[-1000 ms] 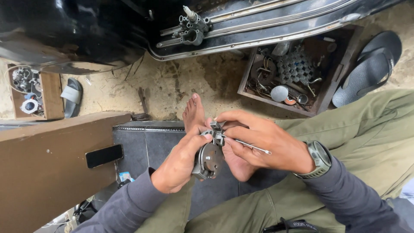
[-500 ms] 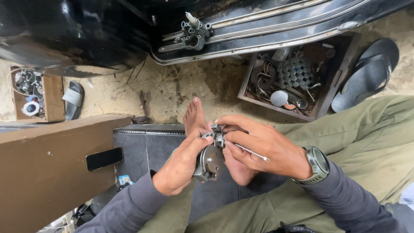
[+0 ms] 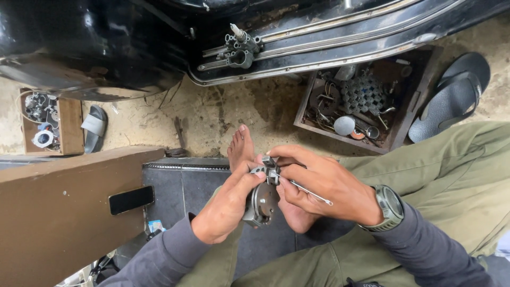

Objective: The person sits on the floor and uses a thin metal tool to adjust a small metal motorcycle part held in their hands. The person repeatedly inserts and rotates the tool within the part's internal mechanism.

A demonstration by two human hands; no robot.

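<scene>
Grey metal part [image 3: 261, 201], gripped by both hands.
Left hand [image 3: 226, 210] closed underneath at 7 o'clock; right hand [image 3: 324, 186] pinches a thin rod [image 3: 308, 192] at 2 o'clock.

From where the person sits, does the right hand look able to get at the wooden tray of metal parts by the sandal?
Probably yes. The wooden tray lies open on the ground just beyond the right hand, nothing between them. But that hand now holds a thin metal rod at the round metal part.

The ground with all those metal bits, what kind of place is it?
Probably a roadside repair spot: a wooden box of metal parts sits on bare dirt beside a black vehicle body, and both hands work a greasy metal part.
</scene>
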